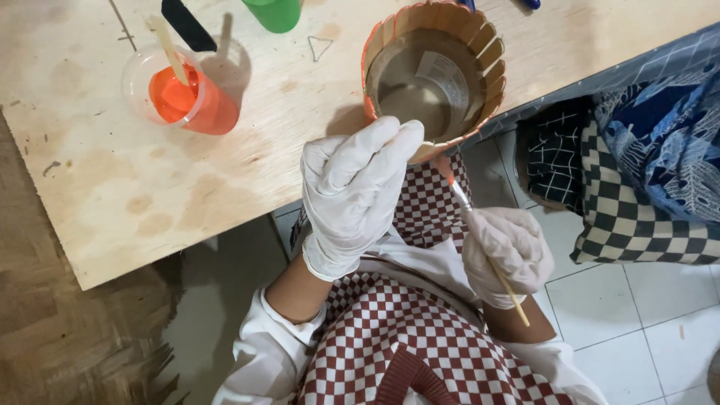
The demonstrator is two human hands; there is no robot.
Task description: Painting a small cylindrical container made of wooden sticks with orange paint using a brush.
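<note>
A pale, unfinished plywood board (112,180) serves as the work surface; its face is mottled with faint round stains and small dark specks, and its near edge runs diagonally across the view. Below it lies a floor of large white glazed tiles (652,315) with thin grey joints. At the left, a brown woven mat (67,330) with a frayed edge covers the ground. On the right lie heaped fabrics: a black-and-cream checkered cloth (630,217) and a blue patterned cloth (667,127). The light is soft and even
</note>
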